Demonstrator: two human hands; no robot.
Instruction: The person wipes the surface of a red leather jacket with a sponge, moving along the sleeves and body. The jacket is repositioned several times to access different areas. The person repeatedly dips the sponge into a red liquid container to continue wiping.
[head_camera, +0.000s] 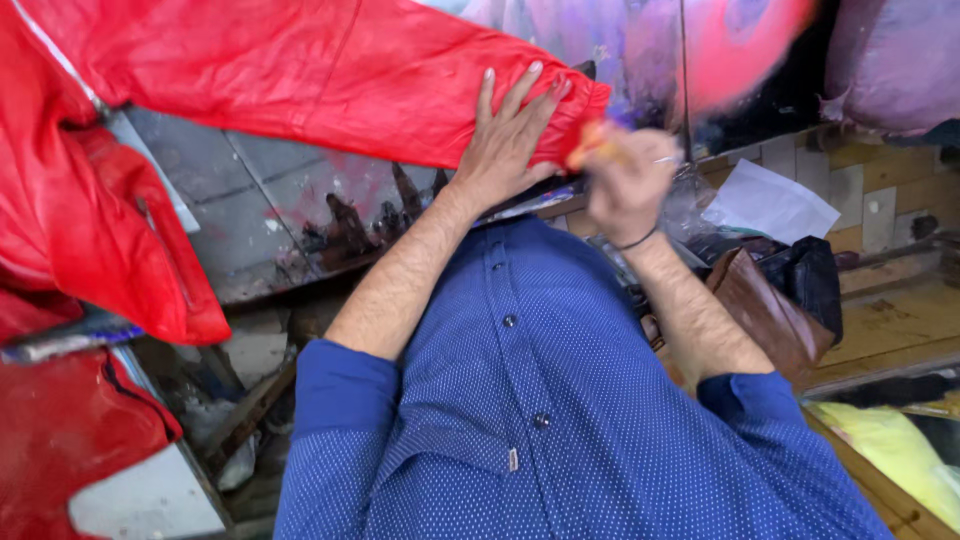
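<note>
Left hand (505, 140) flat, fingers spread, pressing red jacket sleeve (330, 75) end beneath its palm; right hand (628, 185) just beside, clenched around small blurred orange tool (592, 143) touching the cuff; brown bag (765, 315) below right forearm.

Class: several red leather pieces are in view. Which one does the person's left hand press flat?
The red sleeve stretched across the top; the left hand lies on its cuff end. The other red pieces hang at the left edge, untouched.
</note>
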